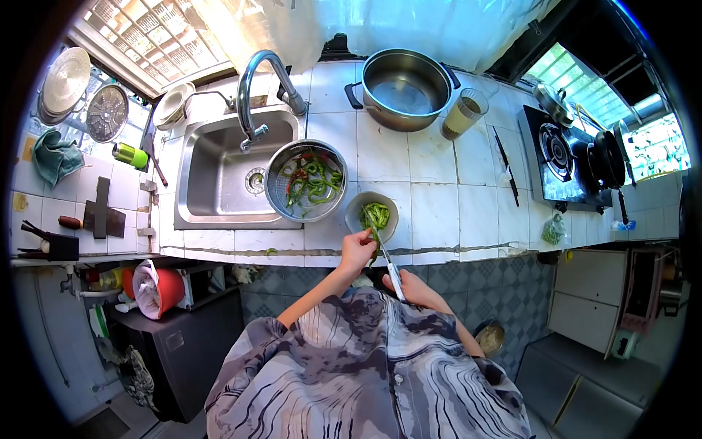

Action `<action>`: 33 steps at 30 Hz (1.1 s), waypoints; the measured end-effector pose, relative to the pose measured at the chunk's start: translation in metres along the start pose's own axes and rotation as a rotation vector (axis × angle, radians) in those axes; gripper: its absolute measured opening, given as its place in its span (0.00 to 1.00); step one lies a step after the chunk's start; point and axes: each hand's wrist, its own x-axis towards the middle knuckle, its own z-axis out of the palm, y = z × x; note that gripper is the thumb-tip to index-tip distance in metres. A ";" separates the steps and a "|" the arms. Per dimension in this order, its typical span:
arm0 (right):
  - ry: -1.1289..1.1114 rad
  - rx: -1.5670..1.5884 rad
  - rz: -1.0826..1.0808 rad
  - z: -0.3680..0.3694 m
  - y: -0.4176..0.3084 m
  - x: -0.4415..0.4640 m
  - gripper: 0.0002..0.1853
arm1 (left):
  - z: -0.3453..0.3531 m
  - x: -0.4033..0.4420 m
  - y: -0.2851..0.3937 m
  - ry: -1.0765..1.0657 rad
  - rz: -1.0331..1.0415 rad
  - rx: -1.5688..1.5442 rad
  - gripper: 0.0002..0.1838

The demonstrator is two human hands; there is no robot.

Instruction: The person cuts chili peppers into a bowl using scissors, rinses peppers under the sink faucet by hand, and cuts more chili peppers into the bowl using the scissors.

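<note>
One shirt (365, 373); left hand (357, 251): pepper (375, 255); right hand (415, 288): one scissors (395, 279)

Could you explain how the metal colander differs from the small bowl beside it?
The colander is wider; the bowl is smaller across. The colander holds long green and red peppers; the bowl shows only green pieces. The colander overlaps a corner of the sink; the bowl stands on the tiled counter. Both are round and open-topped.
</note>
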 end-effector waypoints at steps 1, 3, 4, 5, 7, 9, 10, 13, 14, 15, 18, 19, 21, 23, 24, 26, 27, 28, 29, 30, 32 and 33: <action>0.000 0.000 -0.001 -0.002 0.000 0.001 0.31 | 0.000 0.000 0.001 0.000 0.004 -0.007 0.15; -0.043 -0.023 -0.007 -0.006 0.002 0.002 0.31 | 0.000 0.001 0.000 0.000 0.011 -0.013 0.15; -0.042 -0.024 -0.008 -0.007 0.002 0.002 0.31 | 0.000 0.002 -0.002 0.009 -0.001 0.004 0.16; -0.045 0.000 -0.010 -0.008 0.003 0.001 0.31 | -0.001 0.003 -0.003 0.019 -0.013 0.021 0.16; -0.048 0.021 -0.014 -0.006 0.004 0.000 0.31 | 0.006 -0.004 0.011 0.050 -0.034 -0.052 0.16; 0.053 -0.042 0.004 0.001 0.009 0.002 0.31 | 0.006 -0.003 0.016 0.083 -0.053 -0.127 0.16; 0.052 -0.045 0.002 0.003 0.012 0.005 0.31 | 0.005 0.000 0.013 0.092 -0.059 -0.102 0.16; 0.092 -0.085 -0.009 0.000 0.005 0.005 0.31 | 0.003 0.001 0.011 0.098 -0.065 -0.078 0.16; 0.049 -0.105 -0.018 -0.005 -0.001 0.004 0.30 | 0.004 0.001 0.011 0.096 -0.065 -0.080 0.16; 0.006 -0.126 -0.027 -0.009 -0.008 0.002 0.30 | 0.003 0.002 0.011 0.095 -0.065 -0.082 0.16; -0.055 -0.084 0.013 -0.013 -0.001 0.008 0.28 | 0.000 0.004 0.012 0.069 -0.057 -0.071 0.16; -0.057 -0.086 0.013 -0.013 0.003 0.010 0.28 | 0.000 0.004 0.014 0.054 -0.054 -0.090 0.16; -0.078 0.035 0.006 -0.010 0.011 0.014 0.27 | -0.001 0.006 0.014 0.040 -0.051 -0.112 0.17; 0.007 0.012 -0.019 -0.004 0.017 0.010 0.27 | -0.006 0.010 0.012 0.001 -0.061 -0.098 0.19; 0.094 -0.008 -0.046 -0.003 0.013 0.008 0.28 | -0.007 0.009 0.016 0.005 -0.060 -0.100 0.19; 0.053 0.026 -0.044 -0.009 0.005 0.001 0.31 | -0.009 0.005 0.022 -0.028 -0.060 -0.193 0.19; 0.017 0.063 -0.041 -0.012 0.002 -0.003 0.34 | -0.010 0.005 0.022 -0.027 -0.062 -0.194 0.19; 0.018 0.063 -0.039 -0.011 0.005 -0.002 0.34 | -0.011 0.005 0.022 -0.048 -0.062 -0.209 0.20; 0.024 0.053 -0.037 -0.010 0.010 0.000 0.34 | -0.012 0.006 0.023 -0.070 -0.062 -0.224 0.20; 0.029 0.041 -0.036 -0.010 0.011 0.001 0.33 | -0.011 0.005 0.026 -0.071 -0.063 -0.224 0.20; 0.038 0.039 -0.030 -0.009 0.009 0.000 0.33 | -0.011 0.001 0.032 -0.080 -0.079 -0.271 0.20; 0.046 0.036 -0.024 -0.009 0.007 -0.001 0.33 | -0.012 0.000 0.034 -0.079 -0.078 -0.272 0.20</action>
